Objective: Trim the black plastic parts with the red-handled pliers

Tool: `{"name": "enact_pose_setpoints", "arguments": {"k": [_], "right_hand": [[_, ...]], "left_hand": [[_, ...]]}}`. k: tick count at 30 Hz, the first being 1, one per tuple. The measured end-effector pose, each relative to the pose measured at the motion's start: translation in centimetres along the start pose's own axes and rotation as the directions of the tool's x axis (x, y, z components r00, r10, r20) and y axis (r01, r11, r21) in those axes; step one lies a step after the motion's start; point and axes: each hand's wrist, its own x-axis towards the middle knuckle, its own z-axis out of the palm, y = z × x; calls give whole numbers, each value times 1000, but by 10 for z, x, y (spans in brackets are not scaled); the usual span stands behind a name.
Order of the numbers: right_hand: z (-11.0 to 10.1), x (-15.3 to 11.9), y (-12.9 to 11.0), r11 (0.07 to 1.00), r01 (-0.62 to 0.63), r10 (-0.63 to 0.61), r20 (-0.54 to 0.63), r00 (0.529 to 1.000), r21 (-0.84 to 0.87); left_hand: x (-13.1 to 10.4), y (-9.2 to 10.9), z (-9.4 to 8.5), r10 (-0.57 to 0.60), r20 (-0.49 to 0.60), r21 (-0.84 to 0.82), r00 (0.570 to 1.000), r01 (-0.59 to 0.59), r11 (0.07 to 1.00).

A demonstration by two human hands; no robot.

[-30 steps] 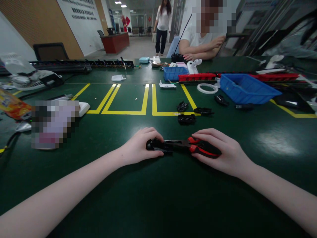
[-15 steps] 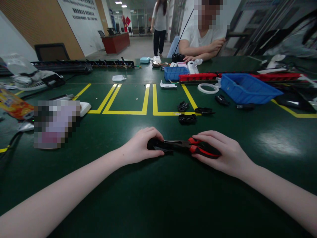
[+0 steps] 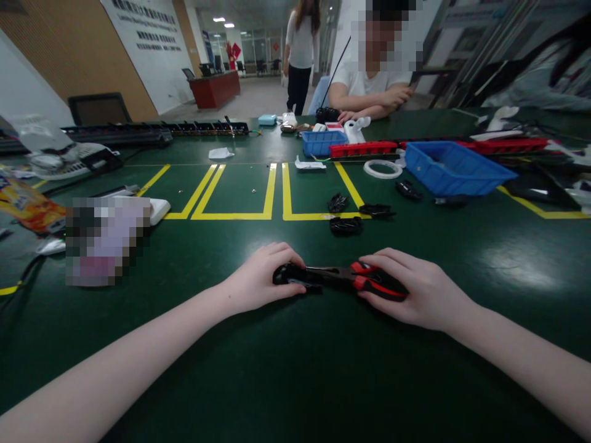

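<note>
Red-and-black pliers (image 3: 357,278) w/ rubbery handles are gripped by the right hand (image 3: 415,292), fingers curled over the handles. A small black plastic part (image 3: 290,275) is held at the plier tip by the left hand (image 3: 261,280), fingers clenched round it. Both are pressed low on a smooth, glossy green table (image 3: 295,369), near its front centre. Yellow taped lines (image 3: 270,191) & blue plastic bins (image 3: 450,169) are seen beyond; a seated person (image 3: 369,86) is at the far edge, office hall behind.
</note>
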Motion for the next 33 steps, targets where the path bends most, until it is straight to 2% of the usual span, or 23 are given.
{"name": "enact_pose_setpoints", "arguments": {"k": [6,13,23,28,33], "right_hand": [[1,-2,9,1000,1,-1,12,1000,-10],[-4,3,2,998,26,-25,14,1000,-53],[-6,2,-1,975,101,-115,-62,991,-199],[-6,2,-1,981,74,-90,-82,993,-178],[-8,3,-6,993,-8,1,-59,998,-121]], "left_hand": [[2,-6,2,26,9,-2,1000,-26,1000],[0,0,2,13,-14,6,1000,-13,1000],[1,-12,6,53,-8,6,999,-53,999],[1,-10,6,60,14,-12,998,-60,998],[0,-3,8,54,13,-18,998,-53,998]]}}
